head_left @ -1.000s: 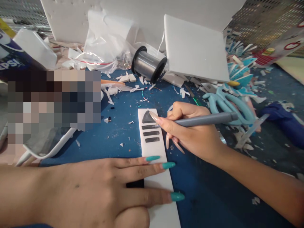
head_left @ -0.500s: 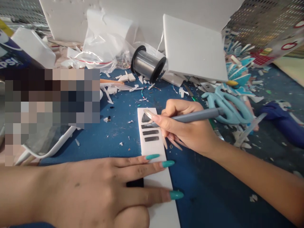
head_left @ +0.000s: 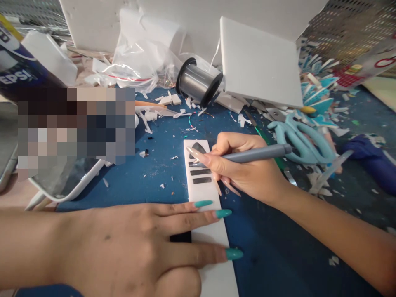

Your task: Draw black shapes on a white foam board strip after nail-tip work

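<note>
A narrow white foam strip (head_left: 213,239) lies lengthwise on the blue mat, bearing a dark rounded patch and several black bars (head_left: 201,180) near its far end. My left hand (head_left: 148,243), with long teal nails, presses flat across the near part of the strip, fingers spread. Between two of its fingers a larger black patch (head_left: 181,236) shows. My right hand (head_left: 238,163) grips a grey pen (head_left: 256,154) over the marked end. The pen's tip is hidden behind the thumb, so I cannot tell whether it touches the strip.
A spool of clear line (head_left: 199,82) and a leaning white foam board (head_left: 261,62) stand at the back. Light-blue scissors (head_left: 301,138) lie right of my right hand, with a dark blue tool (head_left: 371,163) beyond. White scraps litter the mat; a phone (head_left: 71,177) is at left.
The whole view has shifted slightly, so everything appears a little further right. Both hands keep nearly the same places on the strip, and the pen stays in my right hand.
</note>
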`<move>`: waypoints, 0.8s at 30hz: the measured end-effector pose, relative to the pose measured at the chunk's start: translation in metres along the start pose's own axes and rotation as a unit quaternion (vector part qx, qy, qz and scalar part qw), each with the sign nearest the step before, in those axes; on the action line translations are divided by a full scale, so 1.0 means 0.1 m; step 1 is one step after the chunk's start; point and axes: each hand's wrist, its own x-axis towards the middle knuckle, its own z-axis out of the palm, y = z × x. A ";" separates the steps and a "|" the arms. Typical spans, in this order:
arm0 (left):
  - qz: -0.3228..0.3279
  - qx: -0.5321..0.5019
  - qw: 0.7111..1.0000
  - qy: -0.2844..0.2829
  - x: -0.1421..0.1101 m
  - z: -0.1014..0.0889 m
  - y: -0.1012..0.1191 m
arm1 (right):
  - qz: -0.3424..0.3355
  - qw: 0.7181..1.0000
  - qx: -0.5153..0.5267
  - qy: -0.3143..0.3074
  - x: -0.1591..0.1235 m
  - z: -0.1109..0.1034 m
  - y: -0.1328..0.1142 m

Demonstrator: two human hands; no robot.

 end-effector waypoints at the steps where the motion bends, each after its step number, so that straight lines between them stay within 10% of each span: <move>1: -0.002 0.002 1.000 -0.001 0.00 0.00 0.00 | -0.001 1.000 -0.002 -0.002 0.00 0.00 0.00; 24: -0.007 -0.004 1.000 0.005 -0.01 0.03 0.01 | -0.009 1.000 -0.020 -0.022 0.00 -0.03 -0.04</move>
